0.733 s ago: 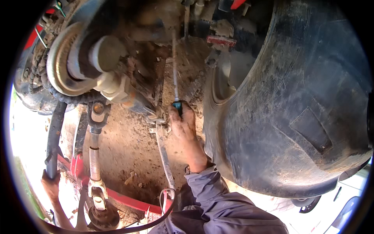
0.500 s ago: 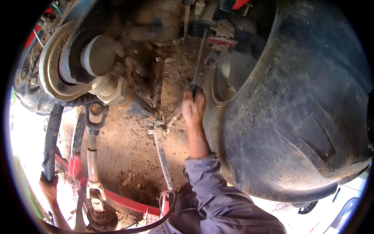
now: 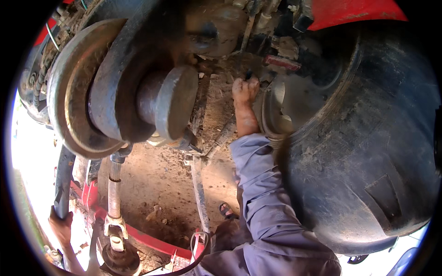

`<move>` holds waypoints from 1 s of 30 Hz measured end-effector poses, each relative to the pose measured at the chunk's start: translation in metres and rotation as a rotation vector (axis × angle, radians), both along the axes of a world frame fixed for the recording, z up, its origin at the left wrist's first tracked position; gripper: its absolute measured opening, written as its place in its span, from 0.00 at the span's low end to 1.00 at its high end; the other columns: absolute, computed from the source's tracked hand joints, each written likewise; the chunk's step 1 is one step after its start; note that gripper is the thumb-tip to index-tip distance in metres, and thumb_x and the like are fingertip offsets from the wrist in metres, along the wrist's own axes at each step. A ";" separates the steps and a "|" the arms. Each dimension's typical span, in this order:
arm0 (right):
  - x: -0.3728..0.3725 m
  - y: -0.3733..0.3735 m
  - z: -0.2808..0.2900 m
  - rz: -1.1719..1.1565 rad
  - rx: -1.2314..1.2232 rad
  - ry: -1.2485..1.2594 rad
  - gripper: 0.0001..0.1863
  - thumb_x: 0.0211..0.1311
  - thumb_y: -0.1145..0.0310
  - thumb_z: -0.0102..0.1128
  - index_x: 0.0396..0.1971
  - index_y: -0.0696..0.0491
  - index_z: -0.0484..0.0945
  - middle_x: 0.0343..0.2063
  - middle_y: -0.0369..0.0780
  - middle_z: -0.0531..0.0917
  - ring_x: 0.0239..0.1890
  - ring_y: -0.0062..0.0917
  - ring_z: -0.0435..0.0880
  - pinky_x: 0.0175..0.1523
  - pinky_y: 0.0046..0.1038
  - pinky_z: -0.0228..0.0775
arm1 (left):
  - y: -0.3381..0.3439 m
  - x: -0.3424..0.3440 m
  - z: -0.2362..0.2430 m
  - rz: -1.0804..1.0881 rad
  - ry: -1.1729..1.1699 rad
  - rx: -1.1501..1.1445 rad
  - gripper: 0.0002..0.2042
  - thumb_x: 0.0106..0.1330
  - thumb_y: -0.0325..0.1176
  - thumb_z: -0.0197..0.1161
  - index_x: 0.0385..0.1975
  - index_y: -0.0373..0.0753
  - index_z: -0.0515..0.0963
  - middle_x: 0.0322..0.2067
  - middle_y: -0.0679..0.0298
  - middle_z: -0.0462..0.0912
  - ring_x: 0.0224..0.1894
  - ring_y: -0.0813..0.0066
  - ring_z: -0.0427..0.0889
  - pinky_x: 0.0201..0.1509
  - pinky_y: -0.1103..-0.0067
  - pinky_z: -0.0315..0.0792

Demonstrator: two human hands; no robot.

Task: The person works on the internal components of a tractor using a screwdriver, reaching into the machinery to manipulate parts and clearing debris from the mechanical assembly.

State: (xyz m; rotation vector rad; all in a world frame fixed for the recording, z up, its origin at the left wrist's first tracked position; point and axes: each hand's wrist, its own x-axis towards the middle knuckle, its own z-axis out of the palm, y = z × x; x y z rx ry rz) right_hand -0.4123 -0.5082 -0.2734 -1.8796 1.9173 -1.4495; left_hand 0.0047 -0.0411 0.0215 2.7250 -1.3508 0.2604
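My right hand (image 3: 245, 89) reaches up the middle, beside the big black tyre's inner rim. Its fingers are curled round a screwdriver (image 3: 248, 74), of which only a bit of dark handle shows; its shaft is lost against the dark machinery. At the far lower left my left hand (image 3: 61, 227) is wrapped round the lower end of a black bar (image 3: 65, 184). Between the hands stands a jointed metal drive shaft (image 3: 114, 193). A large round metal pin head (image 3: 176, 102) in a thick black arm looms close at upper left.
The black tyre (image 3: 359, 152) fills the right side. A red curved bar (image 3: 152, 240) crosses low on the left, and a thin metal strut (image 3: 199, 198) runs down the middle. A red panel (image 3: 354, 11) is at the top. A sandalled foot (image 3: 225, 210) stands on the dirt.
The view has shifted, and the pin head looks larger and nearer. My right hand has gone farther forward; the screwdriver's long shaft, plain before, no longer shows. My left hand keeps its grip.
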 end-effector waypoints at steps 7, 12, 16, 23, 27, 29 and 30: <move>-0.029 -0.066 -0.054 -0.192 -0.341 0.393 0.06 0.48 0.68 0.53 0.20 0.54 0.73 0.20 0.41 0.76 0.26 0.32 0.76 0.37 0.33 0.66 | 0.013 0.022 -0.004 -0.064 -0.111 -0.008 0.22 0.42 0.35 0.66 0.34 0.23 0.73 0.12 0.51 0.71 0.13 0.60 0.70 0.19 0.66 0.63; -0.055 -0.111 -0.094 0.561 -0.138 -0.474 0.09 0.53 0.66 0.51 0.15 0.41 0.67 0.15 0.26 0.73 0.19 0.17 0.70 0.34 0.25 0.60 | -0.001 0.013 -0.005 0.056 0.004 0.057 0.23 0.43 0.35 0.65 0.36 0.23 0.73 0.12 0.50 0.70 0.13 0.59 0.70 0.19 0.66 0.64; -0.044 -0.131 -0.078 -0.016 -0.242 0.549 0.08 0.51 0.67 0.53 0.15 0.44 0.70 0.17 0.31 0.75 0.24 0.23 0.72 0.38 0.32 0.62 | -0.013 -0.002 0.009 0.197 0.123 0.241 0.20 0.49 0.37 0.63 0.38 0.27 0.74 0.20 0.52 0.76 0.22 0.64 0.76 0.28 0.70 0.70; -0.038 -0.129 -0.038 -0.092 -0.222 0.777 0.08 0.45 0.68 0.54 0.13 0.53 0.71 0.16 0.43 0.74 0.31 0.36 0.75 0.38 0.35 0.64 | 0.024 0.038 -0.013 -0.012 -0.002 -0.012 0.20 0.41 0.29 0.64 0.36 0.27 0.73 0.22 0.48 0.76 0.22 0.53 0.74 0.30 0.64 0.70; -0.023 -0.114 -0.036 -0.198 -0.160 0.308 0.09 0.44 0.66 0.56 0.11 0.53 0.70 0.15 0.44 0.73 0.26 0.38 0.76 0.32 0.36 0.64 | 0.014 0.025 -0.003 -0.118 -0.056 0.039 0.19 0.41 0.29 0.64 0.35 0.27 0.73 0.22 0.48 0.76 0.22 0.54 0.73 0.30 0.65 0.69; -0.020 -0.101 -0.032 -0.128 0.006 0.155 0.09 0.44 0.65 0.56 0.14 0.54 0.72 0.13 0.44 0.72 0.21 0.39 0.76 0.24 0.37 0.65 | 0.016 0.023 0.000 -0.125 -0.137 0.082 0.19 0.41 0.29 0.64 0.35 0.27 0.73 0.22 0.48 0.76 0.23 0.54 0.73 0.31 0.65 0.69; -0.020 -0.098 -0.029 -0.126 0.006 0.155 0.09 0.44 0.65 0.56 0.14 0.54 0.72 0.13 0.44 0.72 0.21 0.39 0.76 0.24 0.37 0.65 | 0.013 0.019 0.002 -0.113 -0.158 0.100 0.20 0.41 0.29 0.64 0.36 0.27 0.73 0.22 0.48 0.76 0.23 0.54 0.73 0.31 0.65 0.69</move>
